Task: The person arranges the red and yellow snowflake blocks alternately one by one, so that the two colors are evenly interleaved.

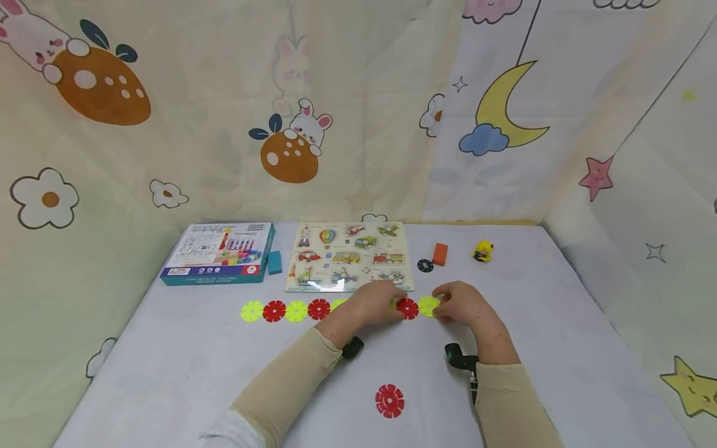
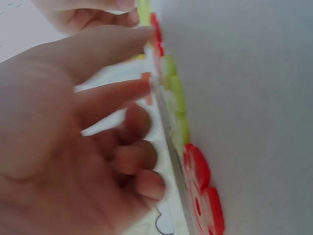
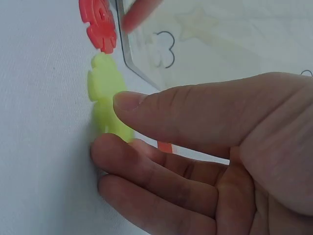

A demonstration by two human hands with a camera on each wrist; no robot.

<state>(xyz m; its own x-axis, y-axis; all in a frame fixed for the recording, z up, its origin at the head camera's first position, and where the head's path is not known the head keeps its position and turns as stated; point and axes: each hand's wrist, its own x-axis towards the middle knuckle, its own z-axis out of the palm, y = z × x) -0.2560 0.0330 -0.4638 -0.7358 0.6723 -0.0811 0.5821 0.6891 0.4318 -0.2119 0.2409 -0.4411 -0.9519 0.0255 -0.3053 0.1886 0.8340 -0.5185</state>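
Observation:
My right hand pinches a yellow-green notched plastic disc by its edge, thumb on one side and fingers on the other. Just left of it, a red notched disc sits between the thumb and index finger of my left hand, whose other fingers curl loosely in the left wrist view. Both discs stand at the right end of a row alternating yellow-green and red. My left hand and wrist hide part of that row. Nearer to me, a single red disc lies apart on the table.
Behind the row lies a wooden picture puzzle board. A teal-edged box and a blue block are to its left. On its right are a black round chip, an orange block and a yellow duck figure.

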